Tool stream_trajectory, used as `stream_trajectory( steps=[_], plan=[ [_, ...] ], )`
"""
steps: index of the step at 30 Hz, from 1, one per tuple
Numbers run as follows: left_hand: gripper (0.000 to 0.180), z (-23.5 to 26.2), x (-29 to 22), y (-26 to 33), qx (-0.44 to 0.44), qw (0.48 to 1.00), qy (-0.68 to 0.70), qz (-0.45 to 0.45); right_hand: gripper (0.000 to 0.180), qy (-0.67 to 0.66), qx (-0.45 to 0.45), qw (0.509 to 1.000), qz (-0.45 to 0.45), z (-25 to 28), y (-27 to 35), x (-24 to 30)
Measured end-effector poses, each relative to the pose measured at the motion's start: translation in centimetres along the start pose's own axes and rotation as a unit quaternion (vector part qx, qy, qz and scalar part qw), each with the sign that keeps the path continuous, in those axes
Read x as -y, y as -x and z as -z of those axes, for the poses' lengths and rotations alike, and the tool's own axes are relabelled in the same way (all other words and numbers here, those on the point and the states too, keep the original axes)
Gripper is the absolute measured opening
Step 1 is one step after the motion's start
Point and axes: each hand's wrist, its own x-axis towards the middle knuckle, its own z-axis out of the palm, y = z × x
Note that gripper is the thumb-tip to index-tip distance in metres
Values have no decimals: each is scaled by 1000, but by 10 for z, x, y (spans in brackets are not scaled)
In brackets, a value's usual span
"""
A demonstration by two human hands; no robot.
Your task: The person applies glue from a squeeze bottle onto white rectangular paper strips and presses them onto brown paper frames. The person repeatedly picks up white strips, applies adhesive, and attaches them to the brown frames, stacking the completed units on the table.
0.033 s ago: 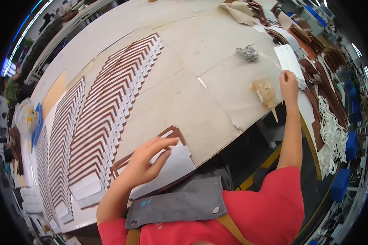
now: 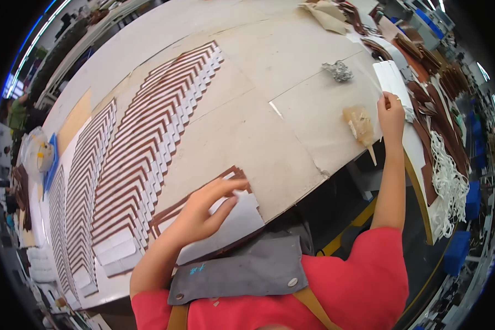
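Note:
My left hand (image 2: pixel 203 212) hovers over a stack of white sheet pieces with brown edges (image 2: pixel 242 217) at the table's near edge. Its thumb and fingers are apart and hold nothing. At the right, my right hand (image 2: pixel 391 118) has its fingers pinched together at the near end of a pile of white strips (image 2: pixel 390 80). What lies between those fingertips is too small to make out. Just left of this hand, a translucent, tan-stained bag with a narrow tip (image 2: pixel 358 125) lies by the table edge, the tip pointing past it.
Long overlapping rows of white pieces with brown edges (image 2: pixel 159 121) cover the table's left side. A crumpled grey lump (image 2: pixel 338 71) lies at the right on the pale tabletop (image 2: pixel 247 126). Brown strips (image 2: pixel 423 107) and tangled white cords (image 2: pixel 445 181) crowd the far right.
My left hand has shifted slightly to the right over the stack. My right hand stays by the white strips, with its fingers a little more curled. The whole view has moved slightly.

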Motion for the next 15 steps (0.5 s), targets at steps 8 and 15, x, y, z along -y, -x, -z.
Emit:
stream_trajectory(
  steps=[8,15],
  plan=[
    [39,-42,50,-57,-27,921,256,292,28,-67,384,905,172,-32,128,150],
    [36,-46,71,-45,-135,970,-177,98,46,229,118,965,51,2,19,2]
  ],
)
